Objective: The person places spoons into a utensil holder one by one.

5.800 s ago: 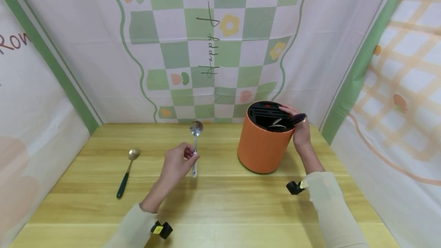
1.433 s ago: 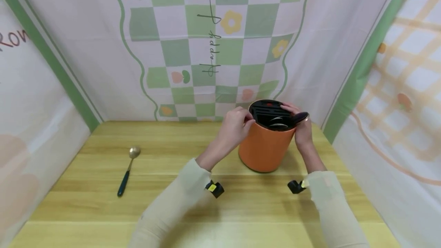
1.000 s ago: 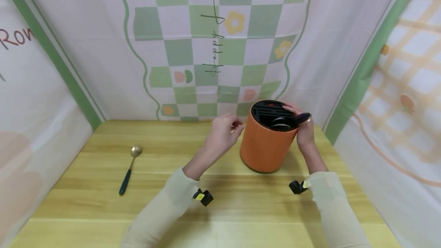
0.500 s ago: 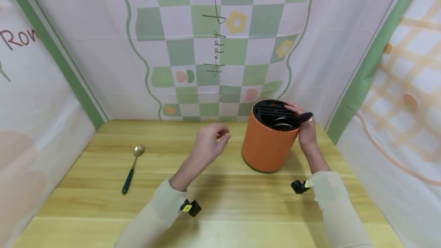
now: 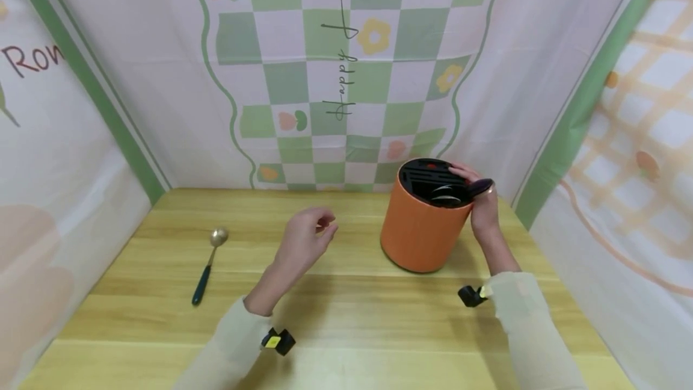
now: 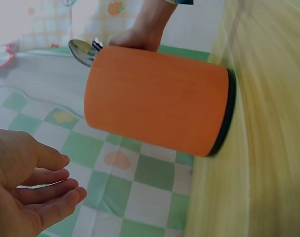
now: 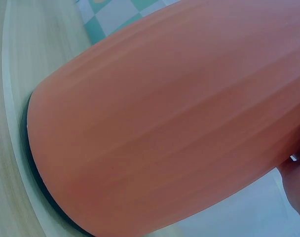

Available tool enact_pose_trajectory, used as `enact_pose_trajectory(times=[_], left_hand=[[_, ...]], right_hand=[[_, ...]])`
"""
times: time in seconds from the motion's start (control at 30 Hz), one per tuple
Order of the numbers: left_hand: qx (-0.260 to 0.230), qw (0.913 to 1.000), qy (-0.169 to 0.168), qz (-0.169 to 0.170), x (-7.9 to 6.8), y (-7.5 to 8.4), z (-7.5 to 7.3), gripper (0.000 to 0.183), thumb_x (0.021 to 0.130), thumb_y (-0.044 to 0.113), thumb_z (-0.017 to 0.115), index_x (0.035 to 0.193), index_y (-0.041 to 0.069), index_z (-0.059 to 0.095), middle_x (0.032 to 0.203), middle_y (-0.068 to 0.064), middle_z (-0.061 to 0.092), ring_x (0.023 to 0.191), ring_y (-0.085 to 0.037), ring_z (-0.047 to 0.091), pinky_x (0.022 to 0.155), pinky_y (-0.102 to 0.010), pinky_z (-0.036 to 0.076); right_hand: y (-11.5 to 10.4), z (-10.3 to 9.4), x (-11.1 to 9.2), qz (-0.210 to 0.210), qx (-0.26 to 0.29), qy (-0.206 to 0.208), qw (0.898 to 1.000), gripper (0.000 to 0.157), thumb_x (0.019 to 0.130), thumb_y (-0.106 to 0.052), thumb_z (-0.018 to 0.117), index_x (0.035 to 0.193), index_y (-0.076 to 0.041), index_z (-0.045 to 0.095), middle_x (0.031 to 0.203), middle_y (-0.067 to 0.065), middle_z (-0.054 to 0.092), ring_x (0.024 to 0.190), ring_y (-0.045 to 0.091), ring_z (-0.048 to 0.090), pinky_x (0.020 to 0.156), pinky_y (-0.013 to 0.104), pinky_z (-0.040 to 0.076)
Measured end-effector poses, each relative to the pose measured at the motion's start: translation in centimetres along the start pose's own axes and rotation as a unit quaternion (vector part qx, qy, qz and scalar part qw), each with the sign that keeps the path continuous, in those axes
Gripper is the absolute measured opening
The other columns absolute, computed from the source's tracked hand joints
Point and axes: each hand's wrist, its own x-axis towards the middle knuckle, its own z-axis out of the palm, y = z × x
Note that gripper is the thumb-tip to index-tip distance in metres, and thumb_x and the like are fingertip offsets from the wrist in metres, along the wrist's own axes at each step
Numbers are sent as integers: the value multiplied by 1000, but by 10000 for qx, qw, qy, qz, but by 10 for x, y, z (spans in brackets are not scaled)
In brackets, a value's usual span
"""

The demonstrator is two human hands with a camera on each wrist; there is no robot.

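Observation:
My left hand (image 5: 303, 242) hovers above the table's middle, fingers loosely curled and nothing between them; the left wrist view shows its fingertips (image 6: 77, 188) apart from the holder. On the right, an orange cylindrical utensil holder (image 5: 425, 236) with a black slotted top stands on the table. My right hand (image 5: 483, 209) grips its far right rim, fingers over the edge. A spoon with a dark, shiny bowl (image 5: 480, 186) sticks out over that rim; silvery curved edges show inside the opening. At left lies a spoon with a dark green handle (image 5: 201, 284), its bowl pointing away from me.
The light wooden table (image 5: 373, 330) ends at a cloth backdrop (image 5: 325, 86) with green checks. More printed cloth hangs at both sides. In the right wrist view, the holder's wall fills most of the picture.
Earlier, my left hand held a white-handled spoon over the table; that spoon is gone from the tabletop. The hand reached the holder's rim, then drew back leftward. My right hand stayed at the holder.

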Motion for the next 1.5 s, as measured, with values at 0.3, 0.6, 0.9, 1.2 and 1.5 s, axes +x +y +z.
enact_pose_trajectory(times=[0.3,0.6,0.9,1.2,1.5], left_hand=[[132,9990,12,-419,-14,-23,-7,12,89,6,73,99,0,71,98,-13,74,88,-24,71,78,-32,62],[152,9965,-2,-825,-30,-43,-20,13,88,4,73,101,0,71,99,-15,74,90,-26,71,78,-36,62],[391,9919,-7,-1205,-42,-65,-32,13,87,3,72,99,1,72,95,-14,75,88,-25,72,77,-37,62],[544,9873,-16,-1494,-54,-84,-45,16,85,0,70,101,-2,71,96,-18,74,88,-30,72,78,-40,61],[939,9836,-30,-1538,-68,-106,-62,18,86,2,69,103,-5,70,93,-20,74,86,-32,73,78,-45,60]], right_hand=[[-1,1,0,-5,35,-15,10000,51,109,-19,27,118,13,65,132,13,64,124,2,55,107,15,38],[-1,1,-1,66,107,-9,9999,52,109,-20,27,118,14,65,131,6,65,124,2,55,107,14,39],[-1,1,0,88,-8,-15,10000,53,110,-23,27,119,12,65,132,8,64,125,2,54,108,15,38],[-1,2,1,191,100,-29,9998,51,109,-17,25,119,17,62,134,19,61,124,2,54,107,14,38],[1,1,0,-21,-64,-7,10000,52,109,-16,23,119,16,63,133,15,63,125,2,53,108,15,38]])
